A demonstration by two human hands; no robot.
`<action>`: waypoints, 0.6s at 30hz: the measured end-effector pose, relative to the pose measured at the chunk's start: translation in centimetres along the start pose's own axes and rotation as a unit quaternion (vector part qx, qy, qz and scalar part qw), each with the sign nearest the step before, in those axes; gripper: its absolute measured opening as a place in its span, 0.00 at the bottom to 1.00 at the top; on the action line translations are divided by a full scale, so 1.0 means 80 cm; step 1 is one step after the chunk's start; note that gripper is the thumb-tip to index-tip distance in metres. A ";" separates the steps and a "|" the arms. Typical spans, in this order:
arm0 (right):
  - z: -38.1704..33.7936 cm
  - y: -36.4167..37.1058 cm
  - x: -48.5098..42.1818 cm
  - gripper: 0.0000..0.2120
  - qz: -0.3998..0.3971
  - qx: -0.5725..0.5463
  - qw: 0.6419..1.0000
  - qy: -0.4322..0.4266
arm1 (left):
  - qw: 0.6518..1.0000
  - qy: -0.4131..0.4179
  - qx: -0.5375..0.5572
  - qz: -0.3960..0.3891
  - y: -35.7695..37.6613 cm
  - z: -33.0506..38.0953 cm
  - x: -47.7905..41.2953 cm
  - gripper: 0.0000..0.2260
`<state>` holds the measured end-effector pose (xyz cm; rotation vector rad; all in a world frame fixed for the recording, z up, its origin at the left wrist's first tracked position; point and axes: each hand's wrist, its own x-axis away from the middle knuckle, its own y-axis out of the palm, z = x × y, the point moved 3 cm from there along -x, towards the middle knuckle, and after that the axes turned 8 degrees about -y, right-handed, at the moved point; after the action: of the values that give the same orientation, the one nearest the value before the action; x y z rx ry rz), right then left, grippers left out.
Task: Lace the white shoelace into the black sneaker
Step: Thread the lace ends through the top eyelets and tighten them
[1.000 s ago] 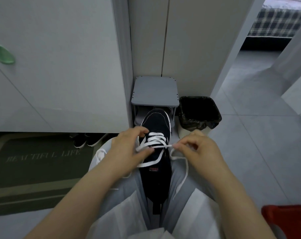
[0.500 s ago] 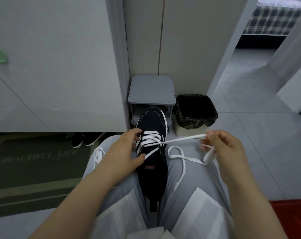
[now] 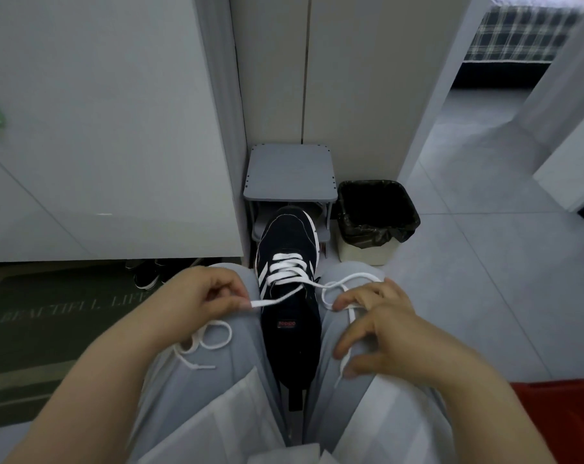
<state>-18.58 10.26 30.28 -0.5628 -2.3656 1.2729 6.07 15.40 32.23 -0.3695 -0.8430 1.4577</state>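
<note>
Progress: the white shoelace (image 3: 285, 267) is threaded through the toe-side eyelets of the black sneaker (image 3: 288, 329), with a few crossed rows lying flat there. The eyelets nearer the tongue label look unlaced, so we judge the job roughly half done. Remaining: the upper rows, evening out the two ends, and possibly a knot.

Location: the sneaker sits at frame centre, wedged between the person's knees, which are in light grey trousers.

Orientation: its long axis runs almost straight up and down the frame. The toe points to the top, toward a small grey stool (image 3: 290, 172). The heel points to the bottom, toward the wearer. The laced face is turned up to the camera.

Left hand (image 3: 200, 296): it pinches one strand just left of the shoe, and the strand runs taut from the fingers to the eyelets. The rest of that end coils on the thigh at lower left.

Right hand (image 3: 381, 323): the fingers are spread and loosely bent over the other strand, which loops on the knee at right. They touch it, but we see no pinch, so we note it as released.

A bin with a black liner (image 3: 377, 212) stands to the right of the stool.
</note>
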 end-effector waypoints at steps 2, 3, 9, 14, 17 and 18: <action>0.000 0.000 -0.004 0.06 0.024 -0.002 1.000 -0.012 | 0.999 0.011 0.013 0.044 -0.009 0.000 0.001 0.03; -0.002 -0.003 -0.005 0.07 0.057 -0.019 0.998 -0.016 | 0.997 0.014 0.033 0.070 -0.013 -0.001 0.001 0.04; -0.013 -0.017 -0.014 0.04 0.298 -0.099 0.949 0.042 | 0.977 0.007 -0.086 0.193 -0.007 -0.010 -0.012 0.04; -0.009 0.004 -0.031 0.04 0.320 -0.097 0.941 0.056 | 0.970 0.097 -0.059 0.214 0.034 0.020 -0.007 0.15; -0.004 0.008 -0.032 0.04 0.342 -0.105 0.932 0.057 | 0.965 0.108 -0.059 0.230 0.064 0.026 -0.008 0.05; -0.004 0.008 -0.032 0.05 0.350 -0.104 0.929 0.052 | 0.965 0.101 -0.054 0.238 0.071 0.025 -0.009 0.04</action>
<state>-16.14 9.47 29.51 -1.6083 -2.2941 1.1988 0.68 14.88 29.49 -0.8320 -0.6960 1.7808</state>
